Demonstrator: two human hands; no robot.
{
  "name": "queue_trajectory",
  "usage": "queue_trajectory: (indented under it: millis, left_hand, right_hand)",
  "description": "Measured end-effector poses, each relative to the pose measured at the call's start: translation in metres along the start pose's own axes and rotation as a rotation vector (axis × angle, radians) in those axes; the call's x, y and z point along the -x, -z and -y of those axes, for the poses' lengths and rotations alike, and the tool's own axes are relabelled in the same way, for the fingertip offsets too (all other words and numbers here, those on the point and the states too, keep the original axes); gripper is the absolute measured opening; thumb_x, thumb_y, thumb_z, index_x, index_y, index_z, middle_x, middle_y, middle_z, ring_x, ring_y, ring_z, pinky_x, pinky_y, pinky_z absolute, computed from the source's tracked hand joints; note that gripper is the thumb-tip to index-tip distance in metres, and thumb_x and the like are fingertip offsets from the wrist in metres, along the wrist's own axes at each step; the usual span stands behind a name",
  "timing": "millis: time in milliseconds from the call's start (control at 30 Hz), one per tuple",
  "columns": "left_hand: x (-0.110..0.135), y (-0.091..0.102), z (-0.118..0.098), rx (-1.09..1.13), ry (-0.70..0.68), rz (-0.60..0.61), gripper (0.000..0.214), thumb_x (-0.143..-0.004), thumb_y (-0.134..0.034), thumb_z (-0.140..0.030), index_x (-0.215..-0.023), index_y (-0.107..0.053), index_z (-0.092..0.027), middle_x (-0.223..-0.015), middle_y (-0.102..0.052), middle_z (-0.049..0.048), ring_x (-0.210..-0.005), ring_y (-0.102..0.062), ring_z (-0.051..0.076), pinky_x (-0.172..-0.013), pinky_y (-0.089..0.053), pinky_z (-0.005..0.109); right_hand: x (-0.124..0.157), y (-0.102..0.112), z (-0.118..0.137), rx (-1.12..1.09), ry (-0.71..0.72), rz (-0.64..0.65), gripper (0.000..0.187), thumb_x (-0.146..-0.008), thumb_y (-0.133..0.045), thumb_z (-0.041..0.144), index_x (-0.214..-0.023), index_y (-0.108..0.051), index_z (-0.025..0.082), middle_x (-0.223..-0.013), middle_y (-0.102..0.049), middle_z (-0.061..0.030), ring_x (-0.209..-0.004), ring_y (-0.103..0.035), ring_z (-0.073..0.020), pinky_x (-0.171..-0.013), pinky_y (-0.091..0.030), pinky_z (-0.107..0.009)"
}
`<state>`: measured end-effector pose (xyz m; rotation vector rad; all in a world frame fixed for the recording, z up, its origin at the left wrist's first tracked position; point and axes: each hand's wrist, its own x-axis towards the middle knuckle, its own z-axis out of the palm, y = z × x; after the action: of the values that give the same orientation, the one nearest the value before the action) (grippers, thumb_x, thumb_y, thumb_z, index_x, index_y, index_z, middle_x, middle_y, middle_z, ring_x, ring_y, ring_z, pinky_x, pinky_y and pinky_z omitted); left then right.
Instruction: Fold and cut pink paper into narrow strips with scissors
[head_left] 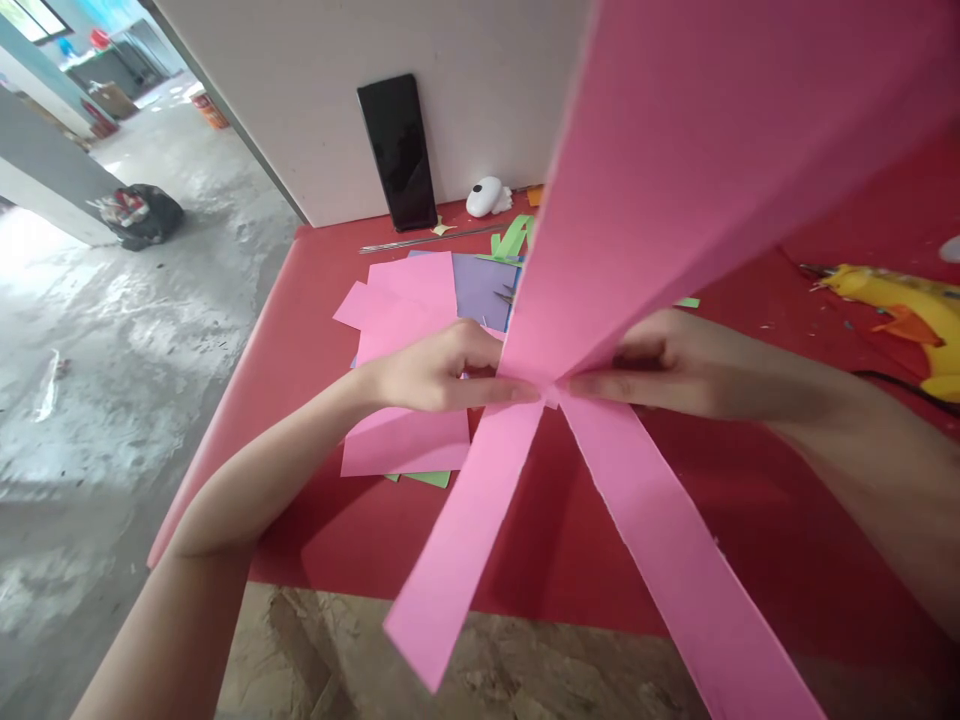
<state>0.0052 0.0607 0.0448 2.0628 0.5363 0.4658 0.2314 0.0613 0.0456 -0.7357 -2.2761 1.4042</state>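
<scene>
Pink paper (600, 200) rises toward the camera from between my hands, and two pink strips spread downward below them. My left hand (446, 370) pinches the paper's left side, thumb at the narrow point where the strips meet. From the other side my right hand (660, 370) pinches the same spot, its thumb almost touching the left one. Fingers behind the paper are partly hidden. Beneath my left hand lie flat pink sheets (409, 310), with a purple sheet (480, 290) and green paper under them. Scissor tips (506, 294) show beside the raised paper.
A dark phone (397, 150) leans on the white board at the back of the red table (300, 330). Near it are a small white object (487, 196) and green paper strips (514, 238). A yellow glue gun (900, 300) with a dark cord lies at the right.
</scene>
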Motion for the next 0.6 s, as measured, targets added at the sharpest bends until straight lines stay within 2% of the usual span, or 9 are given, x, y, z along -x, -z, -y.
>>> queue_trajectory:
  millis: [100,167,333,400,500,600]
  left_hand:
    - [-0.0002,-0.0001,0.0056,-0.031,0.001,-0.008,0.041,-0.089,-0.054,-0.028,-0.051,-0.041,-0.018,-0.047,-0.042,-0.0045,-0.043,-0.036,0.005,-0.041,-0.029,0.022]
    - [-0.0001,-0.0010,0.0078,-0.025,0.002,-0.015,0.040,-0.090,-0.055,-0.031,-0.053,-0.045,-0.017,-0.048,-0.047,-0.0030,-0.044,-0.041,0.006,-0.042,-0.032,0.021]
    - [0.0003,-0.0043,0.0044,0.135,0.109,-0.133,0.048,-0.090,-0.056,-0.050,-0.056,-0.048,-0.017,-0.046,-0.051,-0.0019,-0.039,-0.045,0.005,-0.038,-0.037,0.017]
    - [0.0000,-0.0048,0.0019,0.144,0.142,-0.137,0.053,-0.089,-0.057,-0.054,-0.053,-0.048,-0.017,-0.044,-0.051,-0.0015,-0.038,-0.045,0.005,-0.037,-0.037,0.017]
    - [-0.0008,-0.0037,-0.0003,0.089,0.108,-0.085,0.057,-0.090,-0.056,-0.052,-0.046,-0.045,-0.017,-0.040,-0.048,-0.0019,-0.037,-0.043,0.005,-0.037,-0.036,0.017]
    - [-0.0009,-0.0019,-0.0002,0.031,0.065,-0.025,0.058,-0.093,-0.053,-0.043,-0.043,-0.041,-0.017,-0.039,-0.043,-0.0028,-0.036,-0.038,0.004,-0.036,-0.032,0.018]
  right_hand:
    - [-0.0024,-0.0006,-0.0030,-0.057,0.016,-0.019,0.047,-0.088,-0.057,0.050,-0.057,-0.043,0.018,-0.051,-0.032,0.0066,-0.044,-0.030,-0.0038,-0.039,-0.023,-0.021]
    - [-0.0040,-0.0011,-0.0054,-0.089,0.024,-0.059,0.047,-0.089,-0.055,0.054,-0.060,-0.048,0.018,-0.051,-0.037,0.0063,-0.042,-0.034,-0.0035,-0.038,-0.026,-0.020]
    - [-0.0050,-0.0024,-0.0070,-0.164,0.012,-0.107,0.040,-0.086,-0.062,0.048,-0.063,-0.053,0.017,-0.053,-0.038,0.0061,-0.042,-0.033,-0.0030,-0.037,-0.025,-0.020]
    - [-0.0041,-0.0030,-0.0061,-0.169,0.008,-0.114,0.037,-0.088,-0.061,0.045,-0.065,-0.054,0.017,-0.054,-0.036,0.0064,-0.042,-0.032,-0.0030,-0.037,-0.024,-0.021]
    - [-0.0025,-0.0035,-0.0053,-0.145,0.006,-0.102,0.037,-0.089,-0.059,0.038,-0.060,-0.051,0.017,-0.050,-0.034,0.0068,-0.040,-0.030,-0.0028,-0.037,-0.021,-0.022]
    - [-0.0024,-0.0038,-0.0051,-0.143,0.028,-0.063,0.040,-0.088,-0.061,0.035,-0.056,-0.045,0.018,-0.047,-0.033,0.0074,-0.039,-0.029,-0.0027,-0.036,-0.021,-0.021]
